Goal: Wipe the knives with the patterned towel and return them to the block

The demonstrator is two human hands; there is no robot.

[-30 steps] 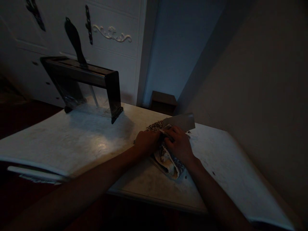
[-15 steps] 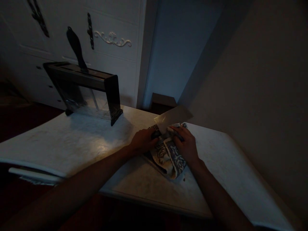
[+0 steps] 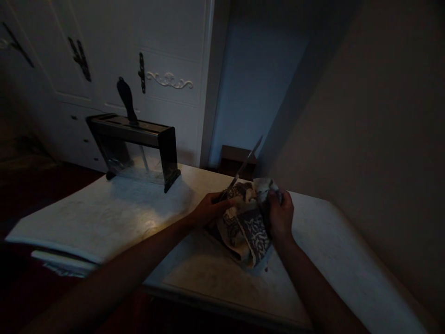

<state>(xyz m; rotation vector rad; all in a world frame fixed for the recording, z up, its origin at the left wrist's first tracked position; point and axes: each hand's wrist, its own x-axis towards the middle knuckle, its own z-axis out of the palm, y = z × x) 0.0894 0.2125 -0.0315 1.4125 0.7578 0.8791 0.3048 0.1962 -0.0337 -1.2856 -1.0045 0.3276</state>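
Has the patterned cloth (image 3: 257,232) between the left hand (image 3: 207,208) and the right hand (image 3: 282,212), over the table (image 3: 135,211), with folds toward the near edge. Grips the knife (image 3: 247,161) in the left, just beside the cloth, with blade slanting up, nearly edge-on, and handle mostly hidden; clutches a bunched upper part of the cloth in the right. Counts two hands, one cloth, one knife, one table and, well apart to the left, one black-framed stand (image 3: 130,130) holding one black-handled tool (image 3: 127,100).
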